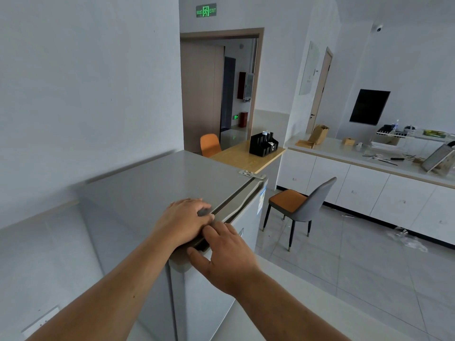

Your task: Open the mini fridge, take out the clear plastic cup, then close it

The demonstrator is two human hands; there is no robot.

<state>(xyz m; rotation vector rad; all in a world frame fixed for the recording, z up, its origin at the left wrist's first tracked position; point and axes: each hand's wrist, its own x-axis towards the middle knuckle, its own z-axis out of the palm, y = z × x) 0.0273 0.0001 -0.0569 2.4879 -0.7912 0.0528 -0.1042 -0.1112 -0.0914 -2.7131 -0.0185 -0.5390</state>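
Note:
A grey mini fridge (157, 183) stands in front of me against the left wall, seen from above. Its door (211, 299) faces right and looks closed or nearly so, with a dark gap along its top edge. My left hand (182, 220) lies flat on the fridge top at the front edge, fingers spread. My right hand (221, 252) is at the door's top edge near the front corner, fingertips hooked into the gap and thumb underneath. The clear plastic cup is not visible.
A grey chair with an orange seat (295, 205) stands on the tiled floor just right of the fridge door. A wooden counter with a black organiser (263, 145) sits behind the fridge. White cabinets with a cluttered worktop (369, 188) run along the right. An open doorway (221, 94) is ahead.

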